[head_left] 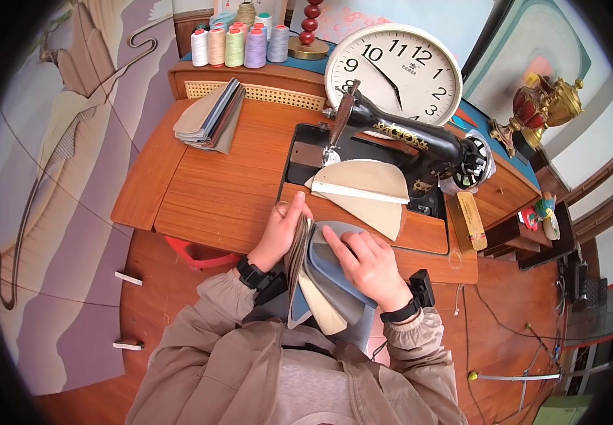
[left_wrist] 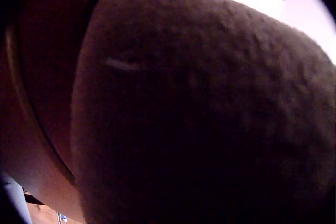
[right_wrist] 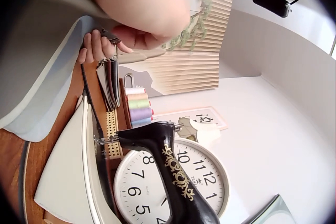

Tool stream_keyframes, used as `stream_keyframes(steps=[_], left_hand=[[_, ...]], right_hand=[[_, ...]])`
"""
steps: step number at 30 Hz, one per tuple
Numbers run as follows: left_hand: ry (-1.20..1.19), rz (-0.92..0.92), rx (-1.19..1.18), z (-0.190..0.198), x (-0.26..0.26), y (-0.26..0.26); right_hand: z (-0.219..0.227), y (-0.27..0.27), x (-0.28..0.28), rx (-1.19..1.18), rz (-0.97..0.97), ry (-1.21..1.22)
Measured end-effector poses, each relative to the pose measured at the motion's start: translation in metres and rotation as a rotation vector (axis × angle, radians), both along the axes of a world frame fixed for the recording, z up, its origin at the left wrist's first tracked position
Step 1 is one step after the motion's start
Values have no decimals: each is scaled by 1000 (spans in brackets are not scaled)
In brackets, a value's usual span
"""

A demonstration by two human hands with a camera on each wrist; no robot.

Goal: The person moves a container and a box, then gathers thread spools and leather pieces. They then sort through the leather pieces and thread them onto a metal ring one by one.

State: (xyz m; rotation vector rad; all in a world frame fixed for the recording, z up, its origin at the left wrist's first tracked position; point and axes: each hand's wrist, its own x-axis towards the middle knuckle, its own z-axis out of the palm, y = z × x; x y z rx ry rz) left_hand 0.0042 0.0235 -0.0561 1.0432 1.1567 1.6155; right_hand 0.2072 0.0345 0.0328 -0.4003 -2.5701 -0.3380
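A fanned stack of layered fabric pieces (head_left: pixel 331 283), in grey, blue, cream and brown, is held above the lap. The left hand (head_left: pixel 281 230) grips its left edge, thumb pointing up. On the upper right side of the stack, the right hand (head_left: pixel 370 265) holds the blue-grey layers, index finger lying along the top; its thumb is hidden. From the right wrist view, the right hand (right_wrist: pixel 139 8) has bent fingers near the fabric (right_wrist: pixel 55 77), and the left hand's fingers (right_wrist: pixel 97 48) show beyond the fabric's edge. Dark, blurred material (left_wrist: pixel 199 103) fills most of the left wrist view.
A black sewing machine (head_left: pixel 405 138) stands on the wooden table (head_left: pixel 214 198), cream pieces (head_left: pixel 363 183) in front of it. Around it are another fabric stack (head_left: pixel 211 117), thread spools (head_left: pixel 235 48), a wall clock (head_left: pixel 419 71) and a yellow tin (head_left: pixel 468 221).
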Motion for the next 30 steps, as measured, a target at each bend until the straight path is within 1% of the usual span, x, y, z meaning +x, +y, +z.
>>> stream_keyframes(steps=[2, 3, 4, 7, 9, 11, 13, 14, 18, 20, 21, 23, 24, 26, 27, 29, 30], left_hand=[[-88, -1, -27, -1, 0, 0], [-87, 1, -26, -2, 0, 0], [-89, -4, -29, -3, -1, 0], [-109, -28, -45, 1, 1, -4], [-125, -46, -59, 4, 1, -5], [-257, -50, -71, 5, -1, -5], [-249, -39, -57, 4, -2, -4], [-244, -33, -47, 3, -3, -3], [-236, -102, -122, -1, -8, -5], [-245, -112, -85, 4, -8, -6], [-246, -112, -85, 5, -8, -7], [-201, -106, -128, 9, -7, -8], [-201, -104, -128, 10, -8, -8], [-256, -137, -128, 11, -7, -9], [-255, -137, -128, 13, -6, -10], [-318, -88, -81, 16, -4, -9], [-318, -88, -80, 15, -5, -8]], right_hand=[[-9, -2, 1, -1, 25, 52], [-11, -2, 1, -1, 52, 101], [-10, -1, 2, 0, 53, 102], [-1, 3, 1, -17, 25, 47], [4, 7, -4, 12, -28, 135], [-5, 3, -13, -5, -44, 161], [-13, -4, -18, -169, -3, 139], [-13, -8, -17, -164, -17, 77], [-3, -11, -10, -261, -78, 75], [3, -12, -9, -531, -175, 119], [3, -12, -8, -531, -176, 119], [3, -10, -9, -335, -260, 130], [4, -11, -10, -335, -258, 130], [6, -13, -14, -26, -326, 124], [2, -13, -15, -27, -327, 125], [-18, -9, -15, -125, -191, 46], [-25, -11, -16, -176, -169, -53]])
